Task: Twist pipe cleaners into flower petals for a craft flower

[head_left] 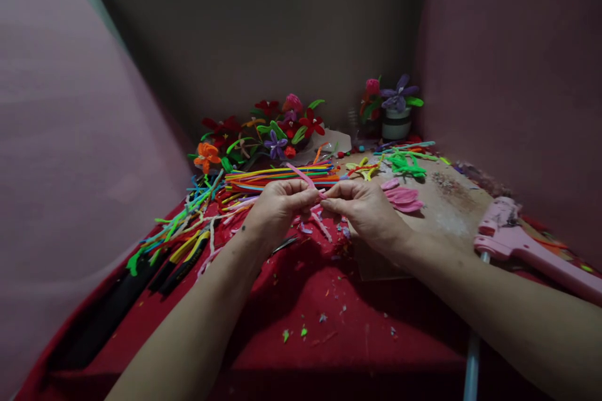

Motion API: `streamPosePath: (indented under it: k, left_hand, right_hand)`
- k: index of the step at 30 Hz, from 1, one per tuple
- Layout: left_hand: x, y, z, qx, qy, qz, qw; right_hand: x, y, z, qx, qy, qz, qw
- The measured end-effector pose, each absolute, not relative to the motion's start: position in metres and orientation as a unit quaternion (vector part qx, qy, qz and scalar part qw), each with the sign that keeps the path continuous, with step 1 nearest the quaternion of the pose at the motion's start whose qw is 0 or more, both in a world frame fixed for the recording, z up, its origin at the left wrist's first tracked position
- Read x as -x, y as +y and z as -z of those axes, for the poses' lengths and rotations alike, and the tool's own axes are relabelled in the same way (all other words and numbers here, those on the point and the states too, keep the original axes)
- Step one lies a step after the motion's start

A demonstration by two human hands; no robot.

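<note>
A pink pipe cleaner [301, 173] is pinched between both hands above the middle of the table. My left hand [285, 203] closes thumb and fingers on it, one end sticking up to the left. Close beside it, my right hand [364, 207] pinches the same pipe cleaner, fingertips nearly touching the left ones. Another pink length [322, 227] shows below the fingers; whether it joins the held piece I cannot tell. Pink pipe-cleaner petals [404, 197] lie just right of my right hand. Behind the hands is a bundle of coloured pipe cleaners [282, 172].
A pink glue gun [503, 235] with a glue stick rests at the right. Yellow-black pliers [185, 257] lie at the left among loose pipe cleaners. Finished flowers [277, 131] and a small pot [396, 123] stand at the back. Scraps dot the red cloth [301, 301].
</note>
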State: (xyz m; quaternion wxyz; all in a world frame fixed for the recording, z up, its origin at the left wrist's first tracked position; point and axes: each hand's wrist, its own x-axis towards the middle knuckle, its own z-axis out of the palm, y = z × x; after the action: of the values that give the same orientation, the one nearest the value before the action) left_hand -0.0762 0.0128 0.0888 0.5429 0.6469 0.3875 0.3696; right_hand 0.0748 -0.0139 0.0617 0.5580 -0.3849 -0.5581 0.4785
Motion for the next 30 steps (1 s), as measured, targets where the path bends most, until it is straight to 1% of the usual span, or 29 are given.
streamPosePath:
  k: [2, 3, 5, 7, 8, 11, 14, 16, 20, 22, 26, 28, 30]
  left_hand:
    - [0.078, 0.011, -0.093, -0.685, 0.405, -0.358, 0.488]
    - [0.079, 0.01, -0.095, -0.704, 0.411, -0.344, 0.465]
    - [0.079, 0.008, -0.099, -0.74, 0.412, -0.305, 0.436]
    - [0.079, 0.007, -0.101, -0.766, 0.401, -0.272, 0.422]
    - [0.079, 0.006, -0.102, -0.772, 0.397, -0.264, 0.42]
    - [0.079, 0.006, -0.103, -0.766, 0.401, -0.261, 0.429]
    - [0.082, 0.006, -0.103, -0.761, 0.405, -0.251, 0.441]
    - [0.084, 0.007, -0.103, -0.759, 0.394, -0.24, 0.459]
    - [0.087, 0.011, -0.1, -0.73, 0.39, -0.227, 0.513]
    - [0.088, 0.013, -0.1, -0.72, 0.394, -0.215, 0.53]
    - [0.088, 0.012, -0.101, -0.723, 0.4, -0.207, 0.524]
    - [0.087, 0.011, -0.102, -0.724, 0.407, -0.218, 0.512]
    - [0.085, 0.009, -0.102, -0.717, 0.419, -0.238, 0.504]
  right_hand:
    - [-0.076, -0.013, -0.062, 0.374, -0.581, -0.443, 0.572]
    - [-0.077, -0.013, -0.062, 0.365, -0.599, -0.403, 0.587]
    - [-0.078, -0.012, -0.063, 0.347, -0.656, -0.283, 0.608]
    - [-0.08, -0.011, -0.063, 0.326, -0.725, -0.169, 0.583]
    - [-0.081, -0.011, -0.063, 0.319, -0.754, -0.133, 0.559]
    - [-0.083, -0.009, -0.062, 0.332, -0.787, -0.086, 0.513]
    - [-0.083, -0.007, -0.06, 0.348, -0.788, -0.038, 0.506]
    - [-0.083, -0.005, -0.059, 0.321, -0.802, -0.01, 0.504]
    - [-0.083, -0.002, -0.059, 0.256, -0.839, -0.003, 0.481]
    - [-0.083, -0.001, -0.06, 0.255, -0.841, 0.002, 0.477]
    - [-0.083, -0.003, -0.059, 0.282, -0.832, 0.013, 0.478]
    - [-0.082, -0.006, -0.06, 0.314, -0.816, -0.025, 0.486]
    - [-0.082, -0.009, -0.062, 0.363, -0.777, -0.129, 0.497]
